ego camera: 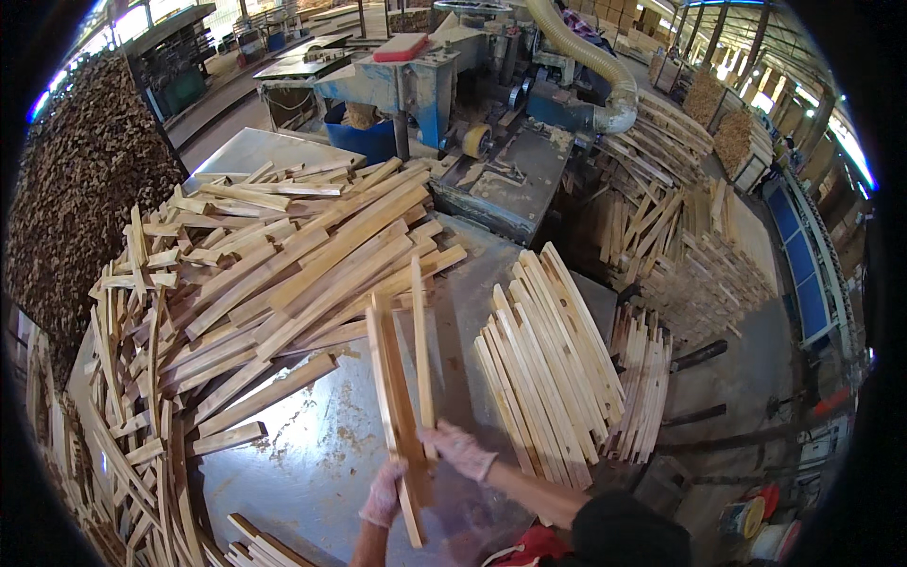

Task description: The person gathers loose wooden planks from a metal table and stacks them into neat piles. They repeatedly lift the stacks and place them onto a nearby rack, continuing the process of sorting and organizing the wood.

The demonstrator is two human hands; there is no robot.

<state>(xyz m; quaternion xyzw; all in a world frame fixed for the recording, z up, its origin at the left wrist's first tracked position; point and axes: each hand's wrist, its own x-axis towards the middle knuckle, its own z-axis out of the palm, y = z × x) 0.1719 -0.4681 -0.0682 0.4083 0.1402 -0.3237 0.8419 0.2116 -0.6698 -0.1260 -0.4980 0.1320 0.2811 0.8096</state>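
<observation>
My left hand [385, 492], in a pale work glove, grips the near part of a long wooden strip [386, 386]. The strip stands out at an angle over the metal tabletop [319, 439], with a browner face along its right side; whether this is one piece or two is hard to tell. My right hand [459, 451], gloved too, holds the near end of a narrower wooden strip [421, 347], its fingers partly hidden. The two lie almost parallel, a small gap between them. Right of my hands, a row of pale strips [545, 368] lies side by side.
A large loose heap of wooden strips [319, 262] covers the table's left and far side. Beyond it stands a woodworking machine [418, 85] with a dust hose [620, 78]. More strips [273, 549] lie at the near edge, and a stack [641, 383] stands past the right edge.
</observation>
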